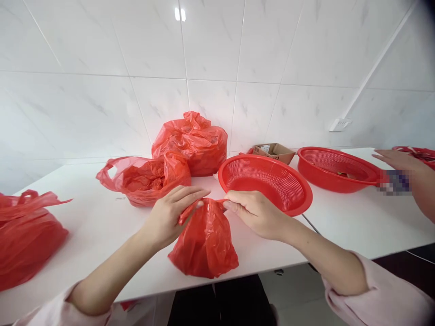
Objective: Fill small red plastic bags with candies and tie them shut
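I have the left hand (170, 213) and right hand (256, 213) each in a closed, pinching grip on the gathered top of a small, translucent red plastic bag (210, 244). It is in front and to the left of an oval, perforated red plastic basket (290, 186) on the flat white counter (102, 226). Left of that basket I see an open, handled red plastic bag (136, 197).

I have bright, soft light around me. Two glare spots (183, 15) shine on the far wall (152, 45); one patch (394, 181) at right is pixelated, the far-right corner dark.
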`<action>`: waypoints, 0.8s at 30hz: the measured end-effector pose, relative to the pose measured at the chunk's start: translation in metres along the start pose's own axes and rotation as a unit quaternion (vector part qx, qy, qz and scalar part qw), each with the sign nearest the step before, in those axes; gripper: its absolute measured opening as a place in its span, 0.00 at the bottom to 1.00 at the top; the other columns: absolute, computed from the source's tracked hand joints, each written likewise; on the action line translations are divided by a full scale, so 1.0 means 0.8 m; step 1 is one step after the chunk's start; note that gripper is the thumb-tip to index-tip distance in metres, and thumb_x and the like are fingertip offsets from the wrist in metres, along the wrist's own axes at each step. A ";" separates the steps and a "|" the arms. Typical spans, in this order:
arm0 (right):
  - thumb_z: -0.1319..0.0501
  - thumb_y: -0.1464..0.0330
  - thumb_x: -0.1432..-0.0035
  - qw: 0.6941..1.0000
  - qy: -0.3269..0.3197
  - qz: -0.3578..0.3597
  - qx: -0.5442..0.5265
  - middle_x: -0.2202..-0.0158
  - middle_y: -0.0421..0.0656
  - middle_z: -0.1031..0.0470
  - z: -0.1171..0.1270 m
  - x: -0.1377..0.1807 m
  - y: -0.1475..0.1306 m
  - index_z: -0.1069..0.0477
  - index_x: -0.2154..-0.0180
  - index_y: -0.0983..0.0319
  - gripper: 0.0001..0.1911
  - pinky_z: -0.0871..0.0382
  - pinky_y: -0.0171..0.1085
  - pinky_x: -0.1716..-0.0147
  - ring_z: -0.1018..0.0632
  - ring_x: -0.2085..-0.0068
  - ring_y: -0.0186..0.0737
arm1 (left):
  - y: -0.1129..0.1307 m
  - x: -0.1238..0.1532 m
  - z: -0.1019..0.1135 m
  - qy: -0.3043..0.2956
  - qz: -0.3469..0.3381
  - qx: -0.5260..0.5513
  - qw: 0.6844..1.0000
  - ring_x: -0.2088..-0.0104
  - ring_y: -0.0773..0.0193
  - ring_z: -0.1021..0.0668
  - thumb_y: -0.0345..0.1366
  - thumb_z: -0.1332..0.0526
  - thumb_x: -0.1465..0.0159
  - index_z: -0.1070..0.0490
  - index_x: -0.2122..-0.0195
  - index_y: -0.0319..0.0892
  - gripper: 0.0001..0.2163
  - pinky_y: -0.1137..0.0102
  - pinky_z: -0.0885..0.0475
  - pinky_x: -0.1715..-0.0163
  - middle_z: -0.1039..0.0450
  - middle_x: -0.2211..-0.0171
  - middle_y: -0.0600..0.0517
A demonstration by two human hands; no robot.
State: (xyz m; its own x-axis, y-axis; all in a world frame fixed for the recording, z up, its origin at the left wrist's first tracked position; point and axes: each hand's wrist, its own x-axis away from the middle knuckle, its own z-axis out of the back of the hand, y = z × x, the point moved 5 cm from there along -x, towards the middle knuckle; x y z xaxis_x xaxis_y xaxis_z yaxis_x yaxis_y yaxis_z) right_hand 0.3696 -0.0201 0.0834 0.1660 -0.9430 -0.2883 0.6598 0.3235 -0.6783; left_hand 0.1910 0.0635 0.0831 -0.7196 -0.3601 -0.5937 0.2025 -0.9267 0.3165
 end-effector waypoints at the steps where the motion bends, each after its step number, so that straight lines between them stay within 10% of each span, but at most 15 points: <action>1: 0.50 0.62 0.30 0.999 0.003 -0.003 0.037 0.67 0.40 0.24 0.010 0.007 0.005 0.28 0.64 0.60 0.16 0.37 0.35 0.66 0.26 0.66 0.35 | -0.010 0.010 0.006 0.002 0.009 -0.012 1.000 0.53 0.56 0.23 0.36 0.47 0.31 0.25 0.49 0.46 0.14 0.63 0.28 0.52 0.22 0.52 0.46; 7: 0.51 0.57 0.31 0.987 0.000 -0.122 0.099 0.65 0.41 0.20 0.052 0.040 0.071 0.26 0.67 0.59 0.20 0.37 0.36 0.69 0.25 0.70 0.35 | -0.069 0.082 0.024 0.047 0.186 0.025 0.981 0.59 0.54 0.23 0.45 0.44 0.34 0.23 0.69 0.48 0.14 0.65 0.28 0.57 0.21 0.63 0.48; 14: 0.44 0.55 0.35 0.988 -0.002 -0.120 -0.100 0.58 0.44 0.23 0.048 0.013 0.054 0.25 0.61 0.61 0.17 0.28 0.38 0.60 0.23 0.56 0.41 | -0.036 0.064 -0.008 0.006 0.284 0.363 0.887 0.38 0.50 0.34 0.53 0.52 0.31 0.21 0.63 0.47 0.22 0.56 0.41 0.37 0.26 0.46 0.45; 18: 0.42 0.60 0.36 0.991 0.030 -0.025 -0.127 0.58 0.43 0.23 0.030 -0.020 0.000 0.24 0.65 0.61 0.13 0.31 0.39 0.52 0.23 0.55 0.39 | -0.009 0.030 -0.039 -0.027 0.282 0.450 0.847 0.51 0.55 0.24 0.52 0.50 0.31 0.25 0.50 0.47 0.21 0.58 0.34 0.44 0.23 0.56 0.47; 24: 0.40 0.66 0.36 0.996 0.058 0.010 -0.063 0.45 0.47 0.30 -0.015 -0.044 -0.031 0.24 0.65 0.63 0.09 0.33 0.43 0.46 0.26 0.47 0.41 | 0.012 0.020 -0.075 -0.081 0.318 0.527 0.784 0.73 0.68 0.29 0.46 0.31 0.43 0.25 0.72 0.38 0.14 0.73 0.33 0.70 0.28 0.74 0.53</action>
State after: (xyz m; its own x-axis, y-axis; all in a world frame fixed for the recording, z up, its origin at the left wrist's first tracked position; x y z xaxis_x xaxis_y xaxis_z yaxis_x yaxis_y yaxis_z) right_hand 0.3387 0.0058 0.1019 0.0871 -0.9236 -0.3733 0.5584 0.3555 -0.7496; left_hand 0.2214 0.0421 0.0324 -0.7876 -0.6162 0.0061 -0.0454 0.0678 0.9967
